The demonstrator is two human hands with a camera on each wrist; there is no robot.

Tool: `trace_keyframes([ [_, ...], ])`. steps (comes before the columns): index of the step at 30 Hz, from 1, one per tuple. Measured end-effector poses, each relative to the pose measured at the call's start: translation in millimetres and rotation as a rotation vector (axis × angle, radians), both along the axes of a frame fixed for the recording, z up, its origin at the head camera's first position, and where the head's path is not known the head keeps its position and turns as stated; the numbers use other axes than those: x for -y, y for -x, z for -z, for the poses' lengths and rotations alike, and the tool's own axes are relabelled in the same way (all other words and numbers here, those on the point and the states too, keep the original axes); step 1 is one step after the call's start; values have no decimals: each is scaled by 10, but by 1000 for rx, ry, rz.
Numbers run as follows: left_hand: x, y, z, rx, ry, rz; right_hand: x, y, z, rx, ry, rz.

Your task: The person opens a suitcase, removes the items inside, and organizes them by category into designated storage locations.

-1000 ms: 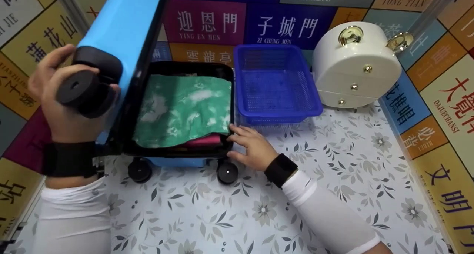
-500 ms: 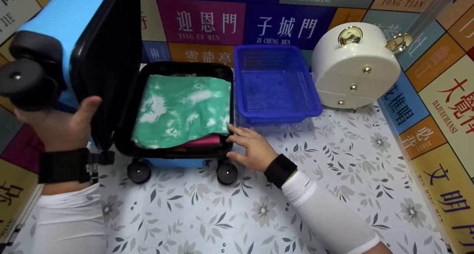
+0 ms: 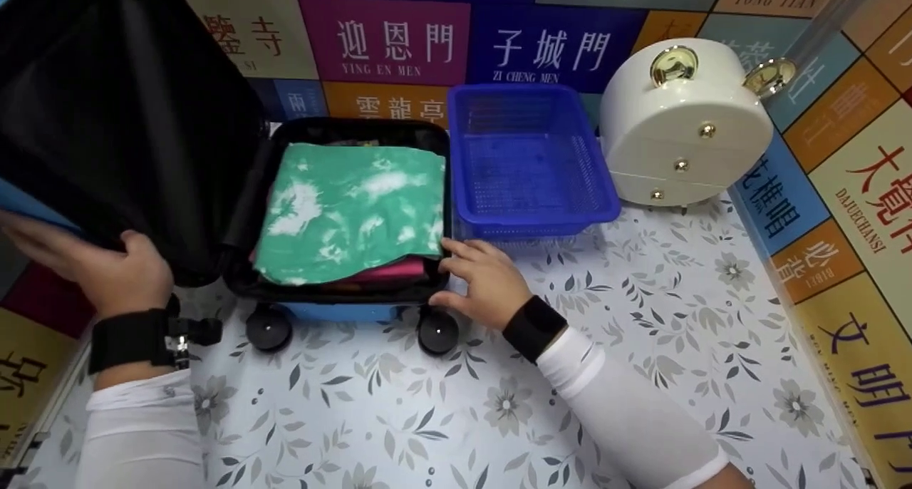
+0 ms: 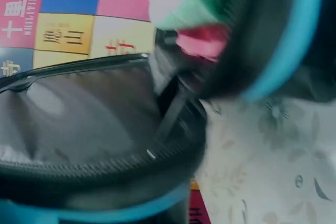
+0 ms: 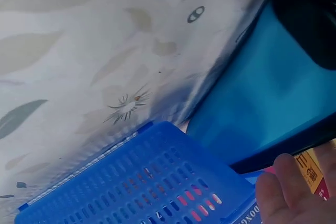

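Note:
A small blue suitcase with black trim lies opened; its base (image 3: 338, 311) stands on wheels. In the base lies a folded green-and-white tie-dye cloth (image 3: 356, 211), with a pink cloth (image 3: 388, 269) showing beneath its front edge. The suitcase lid (image 3: 128, 118) leans out to the left, black lining facing up. Under the lid's front edge, my left hand (image 3: 117, 271) supports it with straight fingers, thumb at the rim. My right hand (image 3: 488, 282) rests its fingertips on the base's front right rim. In the left wrist view, the lid (image 4: 84, 124) and green cloth (image 4: 197, 9) appear.
A blue plastic basket (image 3: 538, 218) stands right beside the suitcase. Behind it to the right is a white rounded drawer box (image 3: 662, 140) with gold knobs. Printed wall panels (image 3: 399, 43) enclose the leaf-patterned tabletop (image 3: 442, 418).
The lid has swung open to the left and down, showing its black lining. My left hand went from beside a wheel to under the lid's edge. My right hand has stayed at the rim.

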State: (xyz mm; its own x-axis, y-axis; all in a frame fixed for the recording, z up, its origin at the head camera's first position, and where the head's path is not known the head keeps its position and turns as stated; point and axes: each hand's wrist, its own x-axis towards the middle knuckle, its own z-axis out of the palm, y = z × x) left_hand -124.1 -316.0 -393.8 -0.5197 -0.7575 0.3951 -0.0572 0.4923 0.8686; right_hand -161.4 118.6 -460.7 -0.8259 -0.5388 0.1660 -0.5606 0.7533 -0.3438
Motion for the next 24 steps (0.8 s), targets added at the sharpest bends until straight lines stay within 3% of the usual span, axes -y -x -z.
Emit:
trace_keyframes([
  [7,-41,123,149,18,-67,93,-214,43,22,13,13,69],
  [13,-106,185,282,137,-245,162,-434,58,34,46,42,115],
  [20,-111,184,484,244,-441,173,-623,112,16,68,59,167],
  [24,-99,215,525,290,-425,211,-677,126,8,69,60,182],
])
